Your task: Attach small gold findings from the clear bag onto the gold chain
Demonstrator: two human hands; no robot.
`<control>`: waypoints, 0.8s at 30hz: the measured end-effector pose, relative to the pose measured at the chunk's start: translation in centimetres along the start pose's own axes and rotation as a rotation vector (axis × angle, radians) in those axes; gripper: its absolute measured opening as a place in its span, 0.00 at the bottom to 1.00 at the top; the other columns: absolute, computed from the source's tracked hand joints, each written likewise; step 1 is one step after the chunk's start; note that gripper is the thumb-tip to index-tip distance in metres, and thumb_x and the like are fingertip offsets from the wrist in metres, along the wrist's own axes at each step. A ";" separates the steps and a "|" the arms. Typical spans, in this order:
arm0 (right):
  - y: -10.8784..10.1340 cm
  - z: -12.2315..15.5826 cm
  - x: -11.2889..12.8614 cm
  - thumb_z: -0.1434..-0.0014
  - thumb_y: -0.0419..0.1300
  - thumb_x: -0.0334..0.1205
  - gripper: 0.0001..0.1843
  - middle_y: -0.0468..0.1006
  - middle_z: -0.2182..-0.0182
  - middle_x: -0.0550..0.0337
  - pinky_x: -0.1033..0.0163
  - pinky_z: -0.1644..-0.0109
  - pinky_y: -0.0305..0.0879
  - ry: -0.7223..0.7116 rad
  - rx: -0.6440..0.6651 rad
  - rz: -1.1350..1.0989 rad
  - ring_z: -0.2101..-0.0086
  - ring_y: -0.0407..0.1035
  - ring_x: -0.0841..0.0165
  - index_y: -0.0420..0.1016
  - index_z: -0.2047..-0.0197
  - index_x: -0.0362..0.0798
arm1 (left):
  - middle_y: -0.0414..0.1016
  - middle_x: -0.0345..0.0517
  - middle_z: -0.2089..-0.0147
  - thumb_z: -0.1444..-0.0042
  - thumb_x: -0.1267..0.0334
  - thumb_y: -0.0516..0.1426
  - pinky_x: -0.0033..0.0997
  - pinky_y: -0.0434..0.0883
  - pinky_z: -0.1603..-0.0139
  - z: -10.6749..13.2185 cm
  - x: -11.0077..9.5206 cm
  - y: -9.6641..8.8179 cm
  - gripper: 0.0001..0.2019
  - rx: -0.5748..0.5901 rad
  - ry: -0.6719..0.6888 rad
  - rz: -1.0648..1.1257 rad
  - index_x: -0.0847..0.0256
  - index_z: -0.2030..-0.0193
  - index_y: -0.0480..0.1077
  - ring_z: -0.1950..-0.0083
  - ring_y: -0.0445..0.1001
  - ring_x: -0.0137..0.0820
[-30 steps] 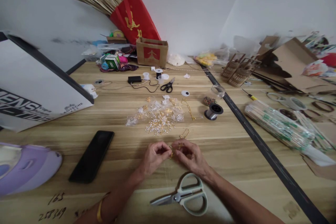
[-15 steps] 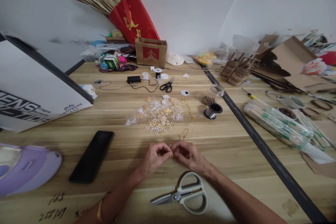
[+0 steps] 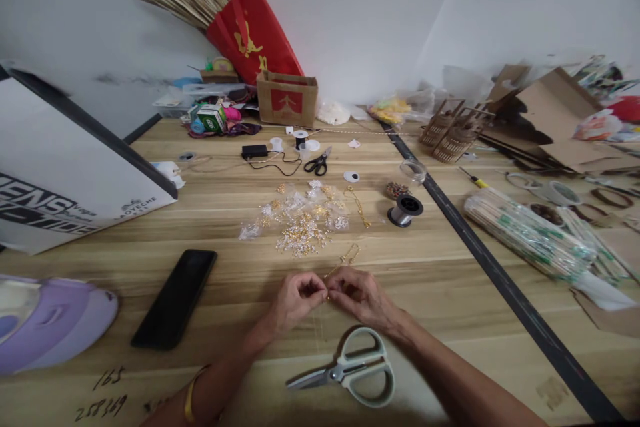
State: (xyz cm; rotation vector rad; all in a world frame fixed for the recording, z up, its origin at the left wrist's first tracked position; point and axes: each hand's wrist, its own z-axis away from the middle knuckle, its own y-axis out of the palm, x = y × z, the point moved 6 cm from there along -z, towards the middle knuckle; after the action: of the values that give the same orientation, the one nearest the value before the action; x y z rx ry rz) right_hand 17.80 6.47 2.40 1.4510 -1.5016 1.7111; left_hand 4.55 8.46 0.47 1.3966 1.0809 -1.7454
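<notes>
My left hand and my right hand meet over the near middle of the table, thumbs and forefingers pinched together. Between the fingertips is a thin gold-coloured chain, whose far end lies curled on the wood just beyond my right hand. A tiny gold bit shows below the pinch; its exact shape is too small to make out. Faint clear thread hangs beneath the left fingers. Close in front of my body lie large pale-handled scissors. Beyond the hands is a pile of gold and clear beads.
A black phone lies on the left, near a purple appliance and a big white box. A wire spool, a second gold chain and black scissors lie farther back. Wrapped sticks are at right.
Both hands hold nearly the same pinch, with only slight finger shifts. A little more of the chain shows beyond the fingertips.
</notes>
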 end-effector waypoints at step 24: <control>0.9 -0.2 -0.9 0.46 0.60 0.57 0.22 0.66 0.78 0.64 0.69 0.74 0.58 0.288 0.121 -0.509 0.78 0.59 0.75 0.67 0.70 0.43 | 0.73 0.43 0.75 0.51 0.63 0.58 0.26 0.66 0.68 0.1 -0.5 0.2 0.07 0.101 -0.034 0.099 0.66 0.73 0.72 0.72 0.69 0.27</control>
State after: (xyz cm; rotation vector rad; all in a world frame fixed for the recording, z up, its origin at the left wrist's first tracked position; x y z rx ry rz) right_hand 17.28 6.64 1.18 1.4162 -0.8034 1.6188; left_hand 4.81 8.32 0.91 1.4506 0.9016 -1.7669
